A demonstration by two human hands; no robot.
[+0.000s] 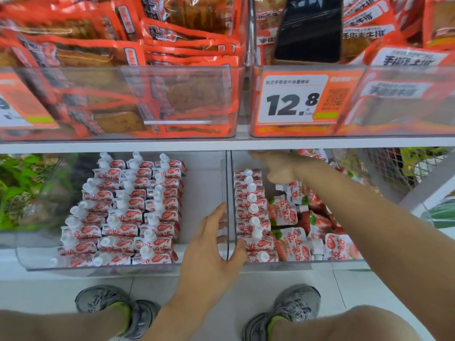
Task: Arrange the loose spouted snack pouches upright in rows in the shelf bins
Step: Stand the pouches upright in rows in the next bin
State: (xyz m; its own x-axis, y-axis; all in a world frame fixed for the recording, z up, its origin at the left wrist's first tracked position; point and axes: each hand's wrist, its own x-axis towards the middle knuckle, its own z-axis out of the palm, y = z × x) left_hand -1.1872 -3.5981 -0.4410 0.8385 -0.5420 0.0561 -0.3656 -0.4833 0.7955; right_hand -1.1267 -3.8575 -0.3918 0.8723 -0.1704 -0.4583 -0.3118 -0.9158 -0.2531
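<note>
Two clear bins stand side by side on the lower shelf. The left bin holds three upright rows of red-and-white spouted pouches. In the right bin, one upright row lines its left wall, and loose pouches lie flat in a heap to the right. My left hand rests with spread fingers on the front of the wall where the bins meet, thumb by the front pouches. My right hand reaches deep into the right bin, fingers curled downward over the back; I cannot see anything in it.
The shelf above carries clear bins of orange snack packs and a price tag reading 12.8. A dark phone leans in the upper right bin. Green packs sit at the left. My shoes stand on the tiled floor below.
</note>
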